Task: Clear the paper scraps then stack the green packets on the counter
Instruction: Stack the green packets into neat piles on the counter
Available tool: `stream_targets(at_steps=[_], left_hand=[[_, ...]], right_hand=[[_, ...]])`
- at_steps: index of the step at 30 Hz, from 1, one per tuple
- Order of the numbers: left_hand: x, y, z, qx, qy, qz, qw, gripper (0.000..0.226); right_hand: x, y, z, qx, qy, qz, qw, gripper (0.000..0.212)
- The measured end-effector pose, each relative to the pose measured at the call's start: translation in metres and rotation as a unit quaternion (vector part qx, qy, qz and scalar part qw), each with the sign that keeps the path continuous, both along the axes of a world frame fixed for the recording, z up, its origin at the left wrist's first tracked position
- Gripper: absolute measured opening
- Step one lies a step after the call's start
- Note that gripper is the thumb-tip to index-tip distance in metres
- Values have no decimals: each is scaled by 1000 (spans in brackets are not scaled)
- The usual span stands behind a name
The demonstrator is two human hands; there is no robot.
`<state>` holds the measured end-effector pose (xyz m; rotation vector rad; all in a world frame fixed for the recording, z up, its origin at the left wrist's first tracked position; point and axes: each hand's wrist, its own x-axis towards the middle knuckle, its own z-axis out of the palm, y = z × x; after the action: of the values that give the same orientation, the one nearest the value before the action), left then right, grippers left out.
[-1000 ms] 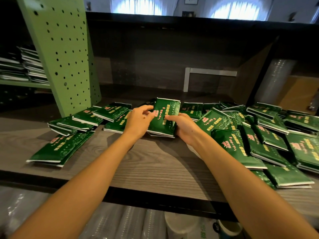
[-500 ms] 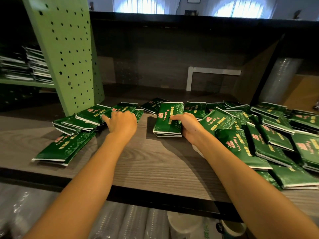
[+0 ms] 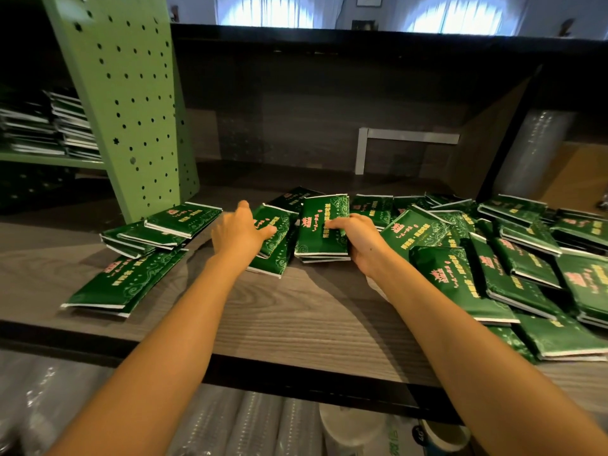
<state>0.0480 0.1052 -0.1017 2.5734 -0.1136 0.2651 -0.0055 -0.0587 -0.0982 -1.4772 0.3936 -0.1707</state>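
Near the middle of the grey wood-grain table (image 3: 296, 311), the right hand (image 3: 360, 241) grips a small stack of glossy green rectangular packets (image 3: 324, 230). The left hand (image 3: 240, 230) lies open, fingers straight, on a loose green packet (image 3: 274, 241) just beside it.

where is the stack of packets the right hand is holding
In the head view the stack sits on the counter near the middle, gripped by the right hand, just right of the packet under the left hand.
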Motion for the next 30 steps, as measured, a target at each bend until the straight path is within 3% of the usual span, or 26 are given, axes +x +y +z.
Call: stream_targets(at_steps=[4, 7, 10, 15, 20, 26, 30], left_hand=[[-3, -1, 4, -99, -29, 22, 994, 57], [-3, 0, 9, -165, -71, 43, 983, 44], [0, 1, 12, -294, -98, 39, 950, 42], [-5, -10, 13, -459, -48, -76, 884, 47], [-13, -24, 6, -415, -40, -121, 901, 51], [-20, -32, -2, -333, -60, -141, 930, 61], [-24, -34, -2, -305, -72, -150, 938, 66]], right_hand=[[2, -2, -2, -9, -3, -11, 1000, 51], [0, -2, 0, -16, 7, -19, 1000, 38], [-2, -6, 0, -14, -2, -19, 1000, 21], [3, -5, -1, -14, -21, -41, 999, 34], [3, 2, 2, -2, -29, -44, 999, 22], [-3, 7, 4, -19, -32, 3, 999, 65], [-5, 9, 4, -40, -49, -14, 998, 45]])
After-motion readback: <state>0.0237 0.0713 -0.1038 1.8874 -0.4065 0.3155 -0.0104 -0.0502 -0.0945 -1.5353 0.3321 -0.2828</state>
